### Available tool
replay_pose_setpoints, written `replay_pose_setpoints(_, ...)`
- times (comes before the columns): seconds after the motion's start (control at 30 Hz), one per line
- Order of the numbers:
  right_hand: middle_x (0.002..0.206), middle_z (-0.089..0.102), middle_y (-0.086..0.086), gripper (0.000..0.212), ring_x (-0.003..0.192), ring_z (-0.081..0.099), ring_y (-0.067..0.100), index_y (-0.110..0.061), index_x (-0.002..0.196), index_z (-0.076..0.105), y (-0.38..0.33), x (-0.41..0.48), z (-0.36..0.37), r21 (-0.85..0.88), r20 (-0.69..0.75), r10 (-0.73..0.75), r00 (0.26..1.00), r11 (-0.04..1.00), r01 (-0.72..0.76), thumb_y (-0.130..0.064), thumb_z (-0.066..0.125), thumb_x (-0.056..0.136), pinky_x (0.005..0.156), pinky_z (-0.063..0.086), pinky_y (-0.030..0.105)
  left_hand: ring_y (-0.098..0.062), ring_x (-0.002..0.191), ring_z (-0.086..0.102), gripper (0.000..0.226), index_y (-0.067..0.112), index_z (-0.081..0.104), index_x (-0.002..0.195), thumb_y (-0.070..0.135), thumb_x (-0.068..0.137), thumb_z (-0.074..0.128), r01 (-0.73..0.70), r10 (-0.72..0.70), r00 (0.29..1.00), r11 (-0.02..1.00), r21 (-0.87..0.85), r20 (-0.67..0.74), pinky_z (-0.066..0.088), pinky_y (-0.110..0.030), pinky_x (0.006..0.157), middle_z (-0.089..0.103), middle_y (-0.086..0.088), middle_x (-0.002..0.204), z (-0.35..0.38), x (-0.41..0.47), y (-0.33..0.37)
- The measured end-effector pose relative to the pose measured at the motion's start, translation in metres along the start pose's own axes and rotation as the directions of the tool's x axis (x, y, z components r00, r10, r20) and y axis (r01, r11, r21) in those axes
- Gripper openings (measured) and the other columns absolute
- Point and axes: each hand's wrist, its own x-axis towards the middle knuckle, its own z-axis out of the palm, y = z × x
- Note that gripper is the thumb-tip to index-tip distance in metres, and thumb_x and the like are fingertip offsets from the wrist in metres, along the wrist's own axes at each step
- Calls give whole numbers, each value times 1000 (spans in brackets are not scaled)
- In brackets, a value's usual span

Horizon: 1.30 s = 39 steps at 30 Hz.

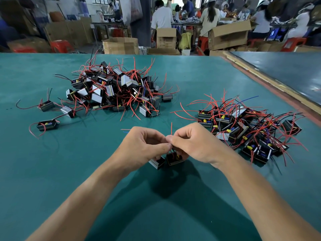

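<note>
Both my hands meet over the middle of the green table (pixel 52 171). My left hand (pixel 144 146) holds a small black box with a silver side (pixel 157 163) under its curled fingers. My right hand (pixel 192 145) holds a second small black box (pixel 174 158) with a yellow part inside and pinches its red wire (pixel 171 128), which sticks up between the thumbs. Thumb tips of the two hands touch. The fingers hide most of both boxes.
A large heap of black boxes with red and black wires (pixel 114 89) lies at the back left, with a few strays (pixel 47 125) nearer. A flatter heap (pixel 246 129) lies to the right. Cardboard boxes (pixel 119 45) and seated people are beyond the table.
</note>
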Motion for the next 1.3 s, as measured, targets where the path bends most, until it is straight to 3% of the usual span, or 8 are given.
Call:
replay_pose_setpoints(0.27,54,50,7,45,53,41,16,0,61,59,5,4,8,-9,-126,-10,992,1000,9,-31,65,93,58,38,35,-6,47,48,8,9,76,73,3,79,77,15,-15,999,1000,-10,-48,43,-17,49,64,4,57,3,0,-1)
replay_pose_setpoints(0.43,62,65,1,19,55,52,9,-15,69,66,1,3,3,-44,-197,-186,963,983,181,-20,74,85,56,45,30,-10,50,47,5,9,78,76,6,78,76,45,-46,999,997,-60,-13,44,-19,53,63,-1,61,-1,1,-1)
replay_pose_setpoints(0.63,71,73,-6,11,63,63,11,-18,79,78,0,-2,-6,-147,-112,-304,946,947,287,-10,73,85,63,52,25,-9,49,46,5,7,75,78,5,81,73,67,-67,998,994,-81,6,42,-17,51,62,0,60,-3,2,-2)
replay_pose_setpoints(0.77,70,72,-12,12,60,60,0,-20,82,79,1,-3,-9,-160,-65,-269,961,953,256,-9,74,84,60,47,14,-9,49,46,7,6,74,77,4,83,72,46,-46,999,997,-57,3,42,-17,51,61,1,59,-4,2,-2)
replay_pose_setpoints(0.97,67,70,-1,14,64,64,21,-18,75,74,-1,-4,-9,-249,-40,-244,969,942,226,-18,71,88,63,52,37,-9,50,49,19,13,75,68,3,83,73,-16,16,1000,1000,15,-21,42,-17,51,62,3,56,-2,0,0)
replay_pose_setpoints(1.07,60,64,-3,22,55,53,14,-16,68,68,-4,-4,-6,-262,-18,-165,986,953,155,-16,67,89,58,48,36,-14,54,48,16,11,74,70,4,84,73,-71,74,997,992,103,-31,42,-25,54,62,-3,58,-1,0,1)
replay_pose_setpoints(1.23,56,60,1,23,48,51,12,-8,68,66,-12,-4,-5,73,86,148,985,985,-154,-5,62,90,48,45,22,-14,57,49,17,17,75,71,6,84,74,-172,178,984,960,221,-6,41,-35,53,64,-5,60,1,-2,3)
replay_pose_setpoints(1.3,57,62,0,22,47,52,9,-8,70,66,-12,-5,-7,179,116,166,979,966,-185,-5,62,91,47,46,20,-14,56,50,16,17,74,72,6,84,74,-207,219,976,941,267,-16,43,-38,51,66,-10,63,0,-2,3)
